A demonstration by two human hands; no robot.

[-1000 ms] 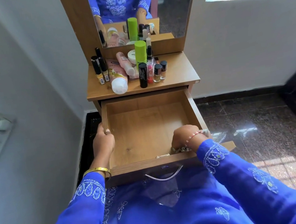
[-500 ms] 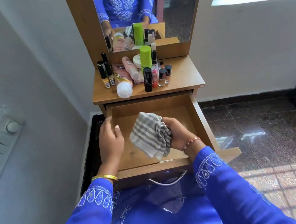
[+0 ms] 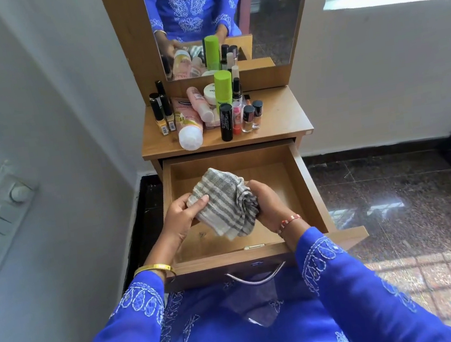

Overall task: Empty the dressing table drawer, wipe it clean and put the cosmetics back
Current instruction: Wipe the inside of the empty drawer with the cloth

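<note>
Nearest me, my left hand [image 3: 180,218] pinches one edge of the striped cloth [image 3: 224,204] while my right hand [image 3: 265,202] curls around its bunched end; I judge I am folding it into a pad for wiping. Both hands hold it above the drawer [image 3: 308,188], pulled fully out, its wooden floor bare so the cloth can reach every corner. Beyond, the cosmetics [image 3: 210,109] wait crowded on the bench [image 3: 277,118], out of the way, under the mirror [image 3: 264,13].
</note>
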